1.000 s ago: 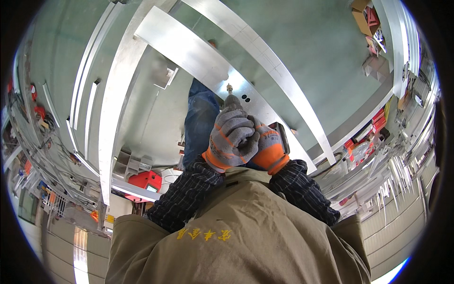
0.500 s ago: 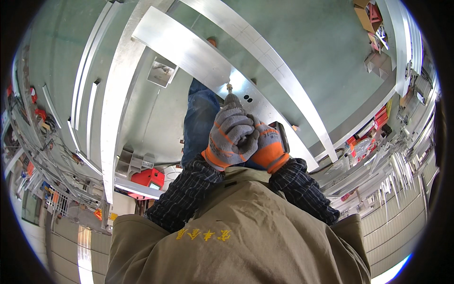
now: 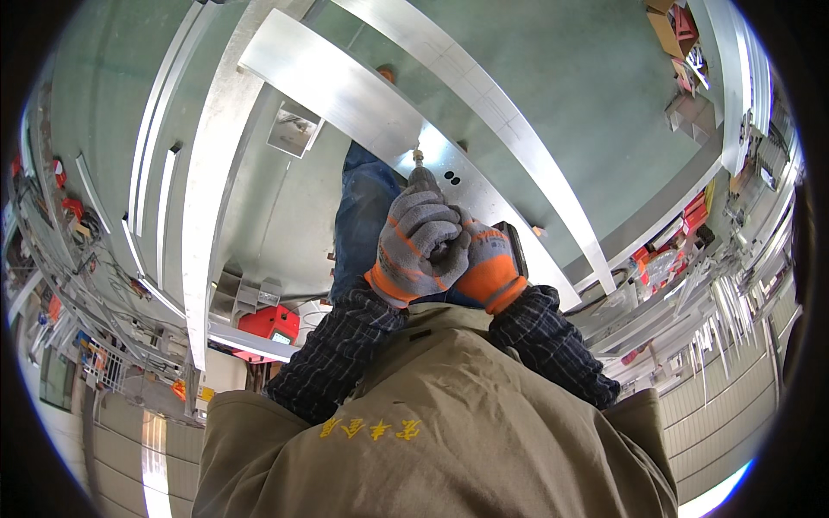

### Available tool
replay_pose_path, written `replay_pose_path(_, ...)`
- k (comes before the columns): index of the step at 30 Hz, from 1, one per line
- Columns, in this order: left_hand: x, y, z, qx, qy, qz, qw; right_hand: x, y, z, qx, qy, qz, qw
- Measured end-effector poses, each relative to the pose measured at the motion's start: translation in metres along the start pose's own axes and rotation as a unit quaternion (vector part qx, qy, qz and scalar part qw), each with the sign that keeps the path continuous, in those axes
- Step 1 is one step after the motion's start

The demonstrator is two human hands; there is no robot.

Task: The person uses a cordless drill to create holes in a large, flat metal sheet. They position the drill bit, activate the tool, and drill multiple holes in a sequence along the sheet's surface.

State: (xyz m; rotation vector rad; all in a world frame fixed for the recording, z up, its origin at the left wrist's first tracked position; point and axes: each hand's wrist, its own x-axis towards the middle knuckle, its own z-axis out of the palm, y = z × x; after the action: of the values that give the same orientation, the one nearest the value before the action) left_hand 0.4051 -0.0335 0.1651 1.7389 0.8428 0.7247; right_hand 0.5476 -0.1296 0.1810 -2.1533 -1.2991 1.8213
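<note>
A power drill (image 3: 421,177) is held in both my gloved hands, its bit touching a long, wide metal bar (image 3: 337,86) under a bright spot of light. My left hand (image 3: 419,240) is closed around the drill's body behind the chuck. My right hand (image 3: 489,263) wraps the drill's rear and grip, with a dark part of the tool (image 3: 515,246) showing beside it. Both gloves are grey and orange. Two dark round holes (image 3: 452,178) lie in the bar just right of the bit. Most of the drill is hidden by the gloves.
A second metal bar (image 3: 492,104) runs to the right, and another wide bar (image 3: 207,207) to the left. My blue-clad leg (image 3: 363,216) is beneath the work. A red machine (image 3: 269,326) stands at lower left; an open cardboard box (image 3: 669,30) sits at far right.
Almost nothing differs. Both hands and the drill have shifted very slightly left, with the bit still at the same spot on the bar.
</note>
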Motion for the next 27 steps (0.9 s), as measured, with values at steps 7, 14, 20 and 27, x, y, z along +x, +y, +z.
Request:
replay_pose_path(7,0.014,-0.001,-0.011,-0.02,0.007,-0.024,0.999,0.014,-0.042,-0.028,-0.103,-0.072,0.068,0.99)
replay_pose_path(14,0.032,-0.002,-0.017,-0.039,-0.008,-0.03,0.999,0.019,-0.063,-0.041,-0.087,-0.074,0.14,0.983)
replay_pose_path(20,0.031,-0.003,-0.012,-0.046,-0.011,-0.029,0.998,0.017,-0.049,-0.033,-0.076,-0.07,0.135,0.985)
replay_pose_path(27,0.028,-0.002,-0.014,-0.021,-0.01,-0.023,0.999,0.019,-0.044,-0.03,-0.066,-0.073,0.127,0.987)
